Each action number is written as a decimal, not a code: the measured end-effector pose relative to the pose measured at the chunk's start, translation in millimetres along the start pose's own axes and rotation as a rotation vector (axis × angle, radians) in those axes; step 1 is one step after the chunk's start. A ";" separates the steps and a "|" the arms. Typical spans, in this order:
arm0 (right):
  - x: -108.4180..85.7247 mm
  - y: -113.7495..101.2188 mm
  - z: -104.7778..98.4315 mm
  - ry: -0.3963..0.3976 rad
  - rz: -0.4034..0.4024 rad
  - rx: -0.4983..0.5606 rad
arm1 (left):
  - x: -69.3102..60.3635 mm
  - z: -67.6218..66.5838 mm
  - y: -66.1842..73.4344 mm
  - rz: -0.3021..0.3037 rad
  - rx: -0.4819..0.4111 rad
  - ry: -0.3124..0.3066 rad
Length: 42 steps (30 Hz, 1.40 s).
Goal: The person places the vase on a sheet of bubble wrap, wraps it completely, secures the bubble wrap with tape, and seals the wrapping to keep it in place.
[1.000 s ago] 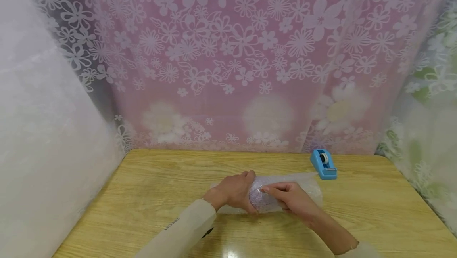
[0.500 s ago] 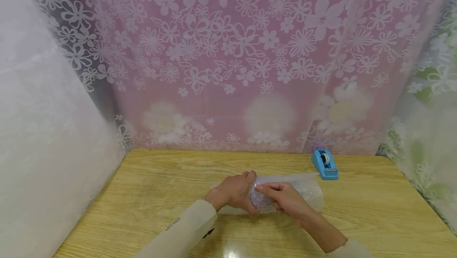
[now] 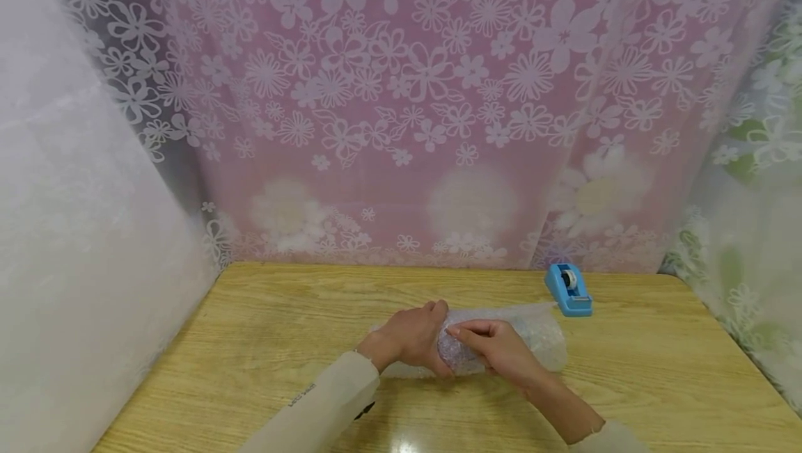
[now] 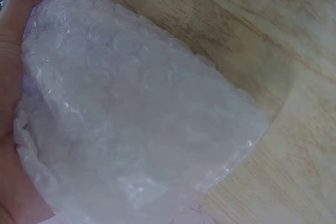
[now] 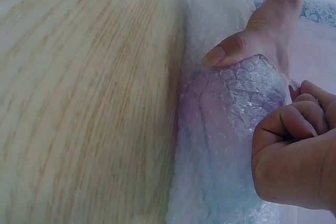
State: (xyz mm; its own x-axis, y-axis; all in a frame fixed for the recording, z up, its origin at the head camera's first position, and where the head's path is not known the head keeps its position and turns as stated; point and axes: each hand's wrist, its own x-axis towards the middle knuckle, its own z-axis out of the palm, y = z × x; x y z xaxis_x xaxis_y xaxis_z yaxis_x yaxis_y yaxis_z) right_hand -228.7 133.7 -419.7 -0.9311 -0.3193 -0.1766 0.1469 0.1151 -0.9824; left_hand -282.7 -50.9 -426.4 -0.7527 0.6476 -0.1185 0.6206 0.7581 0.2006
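A roll-shaped bundle in clear bubble wrap (image 3: pixel 460 352) lies sideways on the table, with a purple and bluish tint showing through the layers. My left hand (image 3: pixel 410 335) grips it around the middle, thumb on the near side and fingers over the far side. In the right wrist view the left thumb (image 5: pixel 223 56) presses into the bubbles. My right hand (image 3: pixel 501 348) is at the top of the bundle, its fingers curled and the fingertips pinching what looks like a small piece of clear tape against the wrap. What the wrap encloses cannot be made out.
A blue tape dispenser (image 3: pixel 569 291) with a roll in it stands behind the bundle's right end. The wooden table (image 3: pixel 282 314) ends at a pink flowered curtain (image 3: pixel 401 126). White sheeting (image 3: pixel 94 230) hangs at the left.
My right fingertips have moved slightly left along the wrap, closer to the left hand; the shiny glint at them is less visible. The left hand keeps its grip, and the bundle stays put.
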 end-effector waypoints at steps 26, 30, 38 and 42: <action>0.4 4.5 1.6 0.050 -0.035 -0.011 | -2.9 4.8 -7.0 0.069 -0.075 0.032; 0.3 4.5 2.8 0.059 -0.036 -0.010 | -2.5 4.8 -7.3 0.065 -0.110 0.030; 0.2 5.6 3.6 0.070 -0.036 -0.029 | -2.1 5.1 -8.0 0.049 -0.138 0.025; 0.3 5.6 3.4 0.064 -0.043 -0.021 | -2.2 5.0 -8.2 0.051 -0.136 0.035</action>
State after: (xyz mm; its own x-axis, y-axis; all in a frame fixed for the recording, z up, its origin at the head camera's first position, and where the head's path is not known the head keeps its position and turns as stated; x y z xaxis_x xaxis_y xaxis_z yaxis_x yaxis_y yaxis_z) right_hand -227.0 131.0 -425.4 -0.9559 -0.2639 -0.1290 0.0994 0.1225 -0.9875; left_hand -285.0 -58.2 -432.7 -0.7297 0.6800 -0.0717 0.6244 0.7054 0.3354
